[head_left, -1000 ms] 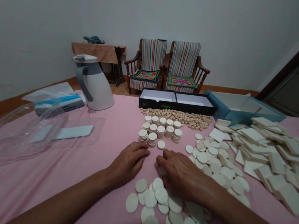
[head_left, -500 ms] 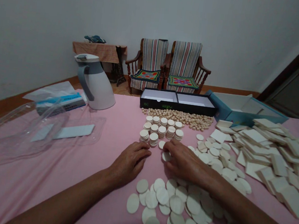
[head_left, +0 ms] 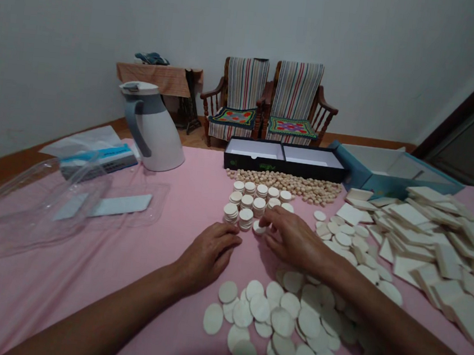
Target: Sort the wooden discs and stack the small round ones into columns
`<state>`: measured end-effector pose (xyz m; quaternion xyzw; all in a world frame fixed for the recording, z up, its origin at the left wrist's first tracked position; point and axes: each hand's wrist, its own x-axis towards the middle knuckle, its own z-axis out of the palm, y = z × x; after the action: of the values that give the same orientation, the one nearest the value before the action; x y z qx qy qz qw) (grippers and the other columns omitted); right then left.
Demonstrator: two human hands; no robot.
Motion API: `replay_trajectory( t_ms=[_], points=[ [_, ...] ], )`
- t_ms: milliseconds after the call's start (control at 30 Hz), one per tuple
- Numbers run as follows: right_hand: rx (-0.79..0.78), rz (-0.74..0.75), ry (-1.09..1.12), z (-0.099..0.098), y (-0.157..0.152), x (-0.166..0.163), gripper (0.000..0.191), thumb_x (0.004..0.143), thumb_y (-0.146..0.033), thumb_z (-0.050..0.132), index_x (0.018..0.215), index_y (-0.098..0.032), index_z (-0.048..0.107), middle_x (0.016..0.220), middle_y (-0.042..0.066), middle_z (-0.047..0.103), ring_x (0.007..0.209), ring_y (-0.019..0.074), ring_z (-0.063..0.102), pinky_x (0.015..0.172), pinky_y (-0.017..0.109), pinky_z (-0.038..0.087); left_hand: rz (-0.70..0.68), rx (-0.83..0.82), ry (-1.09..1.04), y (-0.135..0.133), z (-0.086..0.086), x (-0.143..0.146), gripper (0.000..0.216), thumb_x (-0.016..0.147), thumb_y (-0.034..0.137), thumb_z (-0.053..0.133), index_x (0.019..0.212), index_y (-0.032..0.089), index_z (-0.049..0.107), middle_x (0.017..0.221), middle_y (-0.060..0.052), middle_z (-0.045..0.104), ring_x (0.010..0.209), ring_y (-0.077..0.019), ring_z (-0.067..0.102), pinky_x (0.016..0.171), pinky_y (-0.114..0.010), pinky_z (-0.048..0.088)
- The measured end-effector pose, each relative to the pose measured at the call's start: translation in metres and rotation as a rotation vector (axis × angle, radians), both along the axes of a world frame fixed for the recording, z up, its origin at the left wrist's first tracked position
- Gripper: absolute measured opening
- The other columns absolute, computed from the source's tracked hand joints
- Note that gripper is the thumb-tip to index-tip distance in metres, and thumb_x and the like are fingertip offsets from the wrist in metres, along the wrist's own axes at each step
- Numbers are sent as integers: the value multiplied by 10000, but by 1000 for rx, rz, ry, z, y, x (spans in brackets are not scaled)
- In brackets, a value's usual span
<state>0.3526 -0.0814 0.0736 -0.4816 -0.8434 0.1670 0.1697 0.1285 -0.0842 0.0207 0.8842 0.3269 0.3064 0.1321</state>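
Note:
My right hand (head_left: 292, 238) is closed at the fingertips on a small pale wooden disc (head_left: 258, 228), low at the front row's right end. Small stacks of similar discs (head_left: 259, 205) stand in rows just beyond, partly covered by this hand. My left hand (head_left: 211, 254) rests on the cloth, fingers loosely stretched and holding nothing. Its fingertips lie just in front of the nearest stack (head_left: 245, 219). Closer to me, larger round wooden discs (head_left: 260, 309) lie in a loose, overlapping spread, partly under my right forearm. More small discs (head_left: 344, 239) lie loose right of my right hand.
Small wooden beads (head_left: 279, 183) lie before a black two-part box (head_left: 247, 163). A blue box (head_left: 405, 184) stands behind piled square wooden pieces (head_left: 421, 231). On the left are a white jug (head_left: 162, 138), clear plastic packaging (head_left: 158, 197) and a blue-grey carton (head_left: 99, 160).
My right hand has carried the disc forward and left onto the front row's end, over the disc lying there before. My left hand has hardly moved; the view has shifted slightly.

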Motion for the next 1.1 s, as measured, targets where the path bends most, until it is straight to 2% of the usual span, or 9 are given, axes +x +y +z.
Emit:
replay_trajectory(
  t_ms=[67, 133, 200, 367, 500, 700, 867, 967, 1100],
  points=[
    [-99, 141, 5, 13, -14, 3, 177, 780, -110, 532, 934, -179, 584, 895, 40, 574, 810, 156, 518, 717, 264, 380, -2, 1, 1, 0, -1, 0, 246, 862, 93, 480, 1036, 162, 640, 1126, -123, 610, 1050, -213, 575, 895, -405, 522],
    [-242, 295, -18, 23, -28, 4, 269, 759, -102, 556, 1010, -192, 585, 935, 35, 580, 851, 158, 527, 747, 260, 391, 2, 4, 1, 0, -2, 0, 247, 866, 99, 478, 1043, 157, 641, 1131, -130, 609, 1054, -214, 574, 896, -402, 520],
    [-320, 370, -59, 26, -39, 3, 342, 749, -60, 528, 1053, -205, 584, 995, 42, 571, 887, 159, 530, 778, 262, 395, 8, 8, 2, 0, -2, 0, 247, 867, 102, 480, 1044, 156, 643, 1133, -134, 609, 1054, -217, 574, 897, -409, 518],
    [-307, 413, -103, 13, -45, -5, 442, 709, 4, 473, 1064, -235, 582, 1025, 31, 542, 878, 148, 532, 776, 247, 395, 14, 5, 6, 0, -2, 1, 245, 859, 95, 483, 1028, 163, 648, 1123, -130, 612, 1050, -221, 575, 889, -415, 522],
    [-300, 417, -140, 9, -45, -11, 402, 716, -21, 469, 1045, -221, 580, 994, 37, 543, 864, 155, 533, 739, 245, 392, 14, -4, 13, 0, -2, 0, 236, 872, 103, 477, 1024, 160, 648, 1128, -129, 608, 1055, -220, 571, 897, -408, 516],
    [-236, 333, -108, 1, -39, -10, 291, 699, -64, 482, 956, -183, 548, 920, 45, 561, 802, 153, 518, 683, 244, 369, 4, 15, -2, 1, -4, -1, 251, 869, 103, 483, 1054, 170, 638, 1130, -124, 608, 1055, -216, 569, 892, -411, 520],
    [-238, 66, -128, -1, -19, 1, 118, 704, -123, 524, 814, -163, 538, 794, 37, 579, 693, 142, 490, 585, 241, 307, -4, 8, -7, 1, -2, 0, 248, 870, 101, 474, 1041, 166, 642, 1126, -125, 612, 1049, -214, 575, 882, -401, 526],
    [-272, -25, -135, -2, -10, 11, 121, 761, -170, 526, 873, -156, 571, 785, 44, 607, 681, 144, 513, 579, 241, 305, -1, 2, 3, 1, -2, 0, 249, 870, 100, 468, 1039, 163, 640, 1124, -125, 612, 1042, -215, 575, 880, -395, 524],
    [-197, -89, -222, -9, -7, 22, 180, 761, -150, 542, 930, -169, 600, 866, 68, 630, 759, 169, 554, 621, 255, 319, 3, -11, 22, 1, -2, 0, 251, 875, 102, 457, 1040, 160, 638, 1129, -127, 608, 1050, -220, 569, 894, -404, 515]
  ],
)
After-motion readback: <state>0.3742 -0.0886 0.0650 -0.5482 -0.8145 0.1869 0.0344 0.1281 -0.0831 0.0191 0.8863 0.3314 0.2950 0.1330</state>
